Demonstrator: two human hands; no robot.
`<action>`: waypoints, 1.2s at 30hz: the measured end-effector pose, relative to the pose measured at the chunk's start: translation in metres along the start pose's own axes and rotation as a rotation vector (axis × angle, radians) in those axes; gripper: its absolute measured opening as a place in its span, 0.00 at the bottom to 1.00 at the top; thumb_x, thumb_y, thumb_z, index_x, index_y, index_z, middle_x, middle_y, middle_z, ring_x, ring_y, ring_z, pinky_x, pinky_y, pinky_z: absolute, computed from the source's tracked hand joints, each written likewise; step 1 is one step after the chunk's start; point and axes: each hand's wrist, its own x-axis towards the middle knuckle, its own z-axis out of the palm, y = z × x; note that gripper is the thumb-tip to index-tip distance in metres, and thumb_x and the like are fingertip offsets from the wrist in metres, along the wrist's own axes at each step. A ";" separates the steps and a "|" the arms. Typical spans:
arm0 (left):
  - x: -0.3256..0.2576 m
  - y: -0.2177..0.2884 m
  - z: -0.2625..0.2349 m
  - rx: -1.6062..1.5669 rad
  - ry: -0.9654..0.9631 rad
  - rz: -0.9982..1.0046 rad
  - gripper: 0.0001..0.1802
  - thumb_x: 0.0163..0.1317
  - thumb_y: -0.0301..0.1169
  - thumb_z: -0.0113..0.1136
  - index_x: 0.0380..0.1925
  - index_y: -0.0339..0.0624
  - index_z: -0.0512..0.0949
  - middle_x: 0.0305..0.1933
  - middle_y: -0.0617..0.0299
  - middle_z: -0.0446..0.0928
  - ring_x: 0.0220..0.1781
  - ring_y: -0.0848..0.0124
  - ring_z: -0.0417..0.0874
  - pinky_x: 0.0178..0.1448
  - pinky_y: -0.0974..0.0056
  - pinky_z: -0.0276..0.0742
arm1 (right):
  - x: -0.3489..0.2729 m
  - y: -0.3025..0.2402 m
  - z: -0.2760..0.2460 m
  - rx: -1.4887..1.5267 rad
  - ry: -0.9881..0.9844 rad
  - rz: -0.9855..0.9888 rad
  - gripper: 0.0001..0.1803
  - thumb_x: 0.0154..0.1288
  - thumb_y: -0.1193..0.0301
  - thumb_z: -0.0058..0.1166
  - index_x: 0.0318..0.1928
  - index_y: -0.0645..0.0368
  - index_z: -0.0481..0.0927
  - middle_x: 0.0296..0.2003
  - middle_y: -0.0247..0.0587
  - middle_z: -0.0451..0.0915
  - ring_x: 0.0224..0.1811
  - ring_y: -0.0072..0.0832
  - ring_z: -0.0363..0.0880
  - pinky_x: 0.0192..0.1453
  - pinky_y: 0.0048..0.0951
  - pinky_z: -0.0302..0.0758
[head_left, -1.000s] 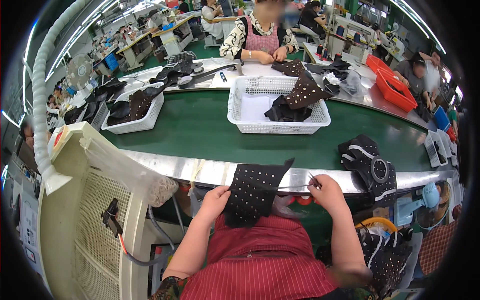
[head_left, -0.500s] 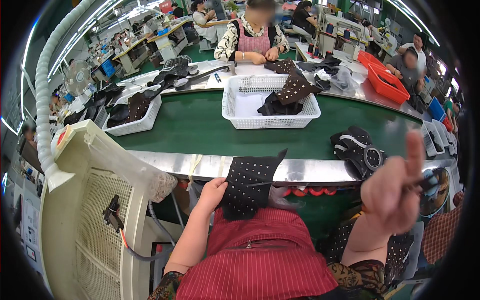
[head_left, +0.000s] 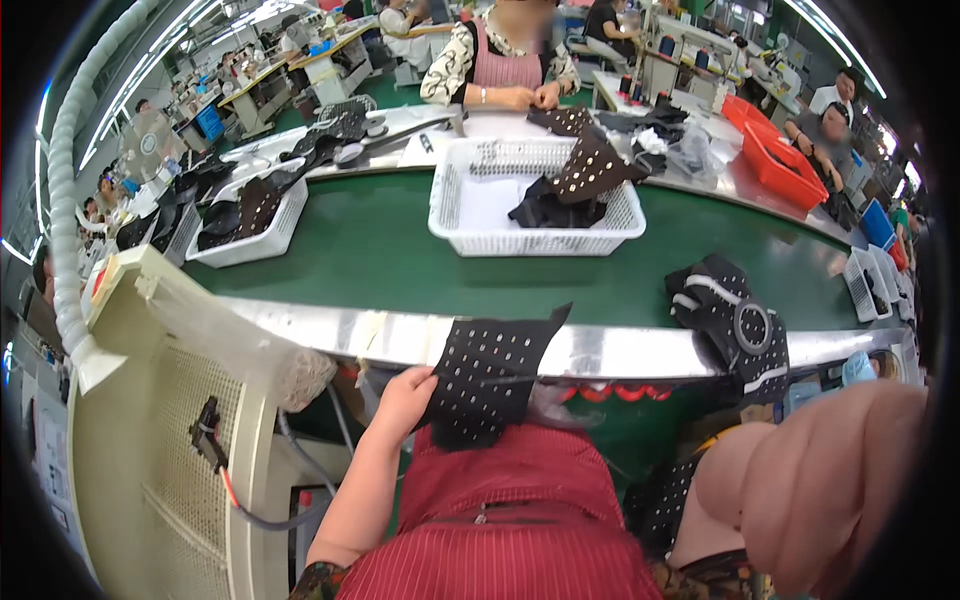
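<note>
My left hand [head_left: 405, 402] pinches the left edge of a black fabric piece with white dots [head_left: 487, 375]. The piece hangs over the front of my red striped apron [head_left: 500, 500], its upper corner reaching across the table's metal edge. A dark slit or fold runs across its middle. Large and close at the lower right is my right hand [head_left: 825, 490], raised with its fingers curled. Whatever those fingers hold is hidden. Beyond that hand, a bundle of black dotted fabric with a grey ring [head_left: 735, 320] lies over the table edge.
A white basket [head_left: 535, 243] with dark dotted pieces stands on the green table surface [head_left: 380, 235]; another white basket [head_left: 245, 250] is farther left. Across the table sits a co-worker [head_left: 500, 70]. A cream machine housing [head_left: 130, 400] flanks me on the left. Red bins [head_left: 780, 175] stand far right.
My right hand has come nearer and lower at the right, its raised finger now curled in. My left hand still holds the dotted fabric. The whole view has shifted slightly.
</note>
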 end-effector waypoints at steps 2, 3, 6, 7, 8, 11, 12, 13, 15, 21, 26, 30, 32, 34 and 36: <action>-0.005 0.007 -0.002 -0.038 0.037 0.019 0.13 0.62 0.27 0.54 0.44 0.30 0.78 0.38 0.59 0.81 0.41 0.73 0.79 0.48 0.68 0.73 | -0.004 0.004 -0.010 -0.030 0.032 0.009 0.19 0.58 0.80 0.49 0.52 0.67 0.71 0.25 0.36 0.75 0.19 0.16 0.65 0.21 0.18 0.63; -0.009 0.009 0.000 0.008 0.018 0.016 0.14 0.62 0.27 0.53 0.44 0.31 0.78 0.39 0.56 0.82 0.42 0.70 0.80 0.49 0.66 0.74 | -0.005 0.009 -0.014 -0.057 0.056 0.039 0.19 0.58 0.80 0.49 0.52 0.67 0.71 0.25 0.36 0.75 0.20 0.16 0.65 0.21 0.18 0.63; 0.000 -0.017 -0.001 -0.059 0.088 0.035 0.13 0.62 0.29 0.53 0.42 0.31 0.79 0.39 0.54 0.82 0.43 0.68 0.81 0.50 0.64 0.74 | -0.014 0.022 -0.026 -0.068 0.118 0.118 0.18 0.58 0.80 0.50 0.51 0.66 0.72 0.26 0.36 0.76 0.21 0.16 0.66 0.23 0.18 0.64; 0.005 -0.017 -0.004 0.069 0.098 0.058 0.13 0.62 0.28 0.53 0.42 0.31 0.79 0.39 0.54 0.82 0.43 0.68 0.81 0.50 0.64 0.74 | -0.012 0.030 -0.030 -0.076 0.127 0.149 0.18 0.58 0.80 0.51 0.50 0.66 0.72 0.26 0.36 0.76 0.22 0.16 0.67 0.23 0.18 0.65; 0.002 -0.002 -0.005 0.198 0.077 0.045 0.12 0.62 0.27 0.52 0.41 0.31 0.79 0.39 0.54 0.82 0.43 0.68 0.81 0.50 0.65 0.74 | -0.012 0.037 -0.029 -0.099 0.147 0.207 0.17 0.58 0.80 0.51 0.50 0.66 0.72 0.26 0.35 0.76 0.22 0.16 0.67 0.23 0.18 0.65; 0.004 0.010 0.001 -0.036 0.006 -0.010 0.13 0.63 0.25 0.51 0.44 0.30 0.77 0.40 0.57 0.81 0.43 0.73 0.79 0.49 0.69 0.72 | -0.014 0.053 -0.029 -0.091 0.209 0.297 0.17 0.58 0.79 0.52 0.49 0.66 0.73 0.27 0.35 0.77 0.23 0.16 0.68 0.25 0.19 0.66; 0.007 0.009 0.001 -0.088 0.028 -0.013 0.13 0.63 0.26 0.52 0.44 0.30 0.77 0.40 0.59 0.81 0.43 0.74 0.78 0.49 0.70 0.72 | -0.014 0.060 -0.028 -0.072 0.212 0.317 0.17 0.58 0.79 0.52 0.49 0.66 0.74 0.28 0.35 0.77 0.24 0.16 0.69 0.25 0.19 0.66; 0.007 0.003 -0.001 -0.103 0.038 -0.042 0.13 0.63 0.26 0.52 0.44 0.30 0.78 0.40 0.60 0.81 0.43 0.75 0.78 0.49 0.70 0.72 | -0.014 0.066 -0.026 -0.048 0.213 0.348 0.16 0.57 0.79 0.52 0.48 0.65 0.74 0.28 0.35 0.77 0.24 0.17 0.69 0.25 0.19 0.66; 0.007 -0.004 -0.002 -0.115 0.044 -0.058 0.13 0.63 0.26 0.53 0.44 0.31 0.78 0.40 0.61 0.80 0.43 0.75 0.78 0.50 0.70 0.72 | -0.017 0.080 -0.022 -0.008 0.215 0.410 0.16 0.57 0.79 0.53 0.48 0.65 0.75 0.29 0.34 0.77 0.25 0.17 0.70 0.26 0.19 0.67; 0.008 -0.001 0.000 -0.108 -0.009 -0.074 0.13 0.62 0.27 0.53 0.44 0.32 0.78 0.40 0.58 0.81 0.43 0.74 0.78 0.49 0.69 0.73 | -0.026 0.114 -0.010 0.011 0.259 0.679 0.14 0.57 0.79 0.55 0.46 0.65 0.76 0.30 0.33 0.78 0.28 0.17 0.72 0.28 0.19 0.68; 0.007 -0.007 0.001 -0.088 0.005 0.012 0.13 0.63 0.29 0.56 0.45 0.33 0.78 0.41 0.60 0.81 0.44 0.76 0.78 0.49 0.69 0.74 | -0.102 0.187 -0.078 -0.563 -0.014 0.972 0.17 0.56 0.81 0.55 0.48 0.62 0.76 0.37 0.31 0.77 0.32 0.15 0.70 0.33 0.17 0.67; 0.011 -0.015 -0.004 -0.027 -0.010 -0.004 0.14 0.64 0.29 0.54 0.47 0.36 0.78 0.42 0.61 0.81 0.46 0.75 0.78 0.53 0.68 0.73 | -0.149 0.235 -0.104 -0.991 -0.375 0.912 0.12 0.55 0.77 0.58 0.41 0.62 0.78 0.34 0.40 0.76 0.31 0.28 0.75 0.35 0.24 0.71; 0.020 -0.024 0.000 -0.062 -0.034 0.013 0.14 0.62 0.31 0.53 0.46 0.37 0.78 0.42 0.53 0.82 0.45 0.66 0.82 0.52 0.65 0.74 | -0.156 0.239 -0.106 -1.022 -0.407 0.936 0.15 0.52 0.75 0.62 0.42 0.61 0.77 0.38 0.42 0.76 0.34 0.31 0.77 0.37 0.28 0.74; 0.019 -0.020 -0.002 -0.004 -0.024 0.068 0.15 0.62 0.31 0.53 0.46 0.37 0.78 0.42 0.53 0.81 0.46 0.66 0.81 0.53 0.65 0.74 | -0.160 0.243 -0.108 -1.012 -0.490 0.983 0.19 0.48 0.72 0.66 0.43 0.60 0.77 0.42 0.42 0.75 0.33 0.33 0.77 0.38 0.30 0.75; 0.019 -0.022 -0.002 -0.001 -0.025 0.049 0.15 0.63 0.30 0.53 0.47 0.37 0.77 0.42 0.55 0.81 0.46 0.69 0.81 0.53 0.66 0.73 | -0.165 0.242 -0.108 -1.029 -0.567 0.991 0.21 0.46 0.71 0.68 0.43 0.60 0.77 0.43 0.42 0.74 0.33 0.34 0.77 0.38 0.32 0.75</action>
